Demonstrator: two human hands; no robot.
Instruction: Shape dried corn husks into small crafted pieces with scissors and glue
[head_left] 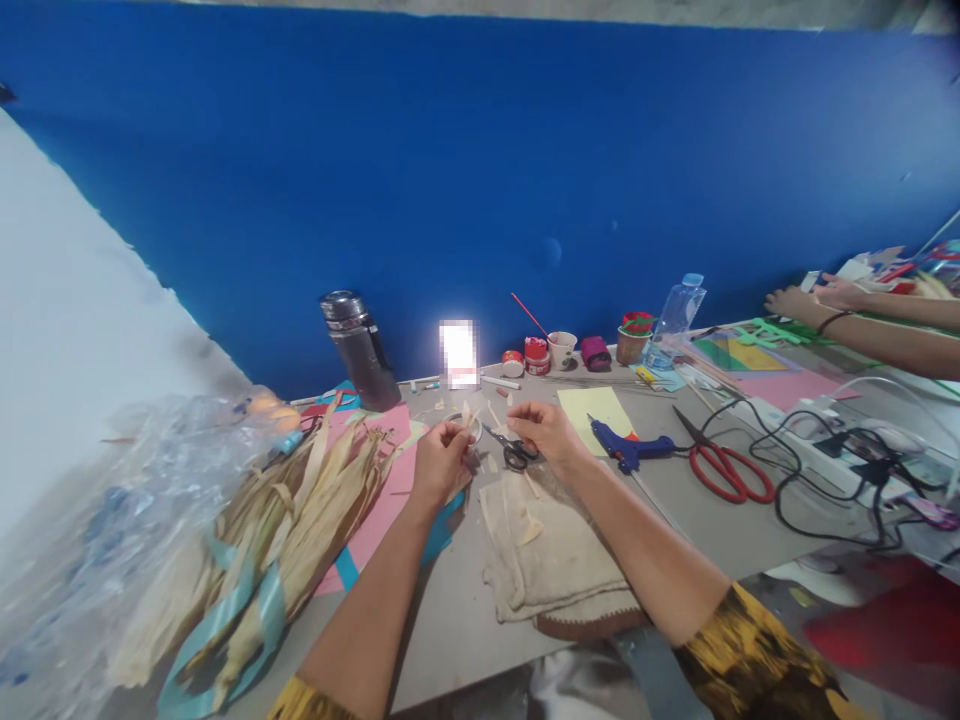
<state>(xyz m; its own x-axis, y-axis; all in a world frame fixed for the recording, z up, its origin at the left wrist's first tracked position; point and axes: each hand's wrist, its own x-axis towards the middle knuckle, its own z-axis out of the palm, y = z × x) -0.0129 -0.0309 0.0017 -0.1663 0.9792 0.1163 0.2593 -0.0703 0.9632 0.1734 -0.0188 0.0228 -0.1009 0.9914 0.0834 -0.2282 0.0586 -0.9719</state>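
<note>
My left hand (442,462) is closed in a pinch, with a small pale strip, like a piece of dried husk (466,411), standing up at its fingertips. Opposite, my right hand (551,430) has thumb and fingers drawn together; whatever lies between them is too small to make out. Black-handled scissors (516,457) lie between the two hands, close to the right fingertips. Behind the left fingers a white ring (477,428) partly shows. Below the right wrist is a folded beige cloth (551,550) with a pale scrap on it. Small pale scraps are scattered around.
Left: dried corn husks (300,530) with blue ribbon, clear plastic (112,530), a dark flask (361,350). Right: a blue glue gun (630,445), red-handled scissors (727,472), a cabled power strip (832,450), a plastic bottle (677,320). Another person's hands (795,302) work far right.
</note>
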